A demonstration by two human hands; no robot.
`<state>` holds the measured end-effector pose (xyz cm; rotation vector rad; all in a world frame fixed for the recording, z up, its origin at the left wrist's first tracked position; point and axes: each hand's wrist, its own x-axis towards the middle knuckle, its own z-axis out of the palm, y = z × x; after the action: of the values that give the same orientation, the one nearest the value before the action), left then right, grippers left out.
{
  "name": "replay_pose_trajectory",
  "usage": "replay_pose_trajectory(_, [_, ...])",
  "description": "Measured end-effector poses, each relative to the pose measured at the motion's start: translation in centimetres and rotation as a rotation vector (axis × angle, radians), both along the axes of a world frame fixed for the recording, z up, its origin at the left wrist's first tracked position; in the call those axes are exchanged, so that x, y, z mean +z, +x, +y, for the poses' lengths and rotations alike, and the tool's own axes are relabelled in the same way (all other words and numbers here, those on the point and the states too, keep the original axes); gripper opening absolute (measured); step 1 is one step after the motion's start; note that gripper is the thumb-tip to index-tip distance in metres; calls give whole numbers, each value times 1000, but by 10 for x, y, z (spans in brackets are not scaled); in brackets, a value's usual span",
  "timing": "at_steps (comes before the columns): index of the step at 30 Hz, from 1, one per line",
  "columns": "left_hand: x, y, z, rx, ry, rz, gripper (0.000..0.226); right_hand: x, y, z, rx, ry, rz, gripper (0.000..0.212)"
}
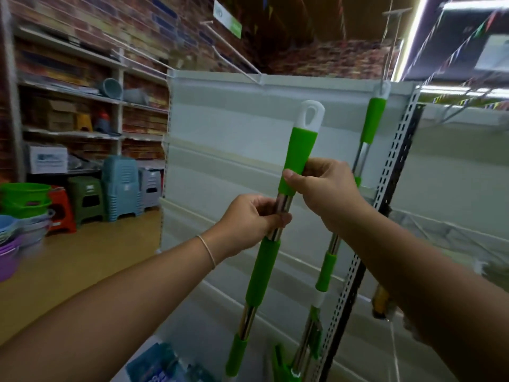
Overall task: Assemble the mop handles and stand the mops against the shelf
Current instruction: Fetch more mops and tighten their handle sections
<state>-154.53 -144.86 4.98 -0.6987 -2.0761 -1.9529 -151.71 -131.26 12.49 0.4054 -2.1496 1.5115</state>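
Mop handle (278, 216) stands nearly upright between your hands, which sit one on each side of a joint, most likely so you can twist the sections tight: your left hand (248, 221) pinches the bare steel tube from nine o'clock, and your right hand (327, 194) wraps the upper green grip (297, 158) from three o'clock, thumb across it. A second mop (358, 172) already leans on the white shelf (220, 128) at about two o'clock (its head is hidden).

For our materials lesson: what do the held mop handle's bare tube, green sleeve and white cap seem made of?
Bare tube: likely polished metal, since it mirrors light. Green sleeve: matt plastic or rubber; which one is unclear. White cap: smooth moulded plastic with a hanging hole.
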Motion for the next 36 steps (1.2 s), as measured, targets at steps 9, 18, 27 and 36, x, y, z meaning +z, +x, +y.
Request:
replay_pose_trajectory(9, [38,-36,34,-50,-52,130,15,33,-32,32,-93,69,126,8])
replay_pose_trajectory(18, [75,-68,61,-190,-27,216,8,69,-41,54,-199,49,184,10])
replay_pose_trajectory(27, [107,-91,80,-355,-57,326,6,95,-41,64,-367,8,216,8])
replay_pose_trajectory(36, [118,-118,94,-443,-82,346,14,104,-53,70,-463,-1,173,8])
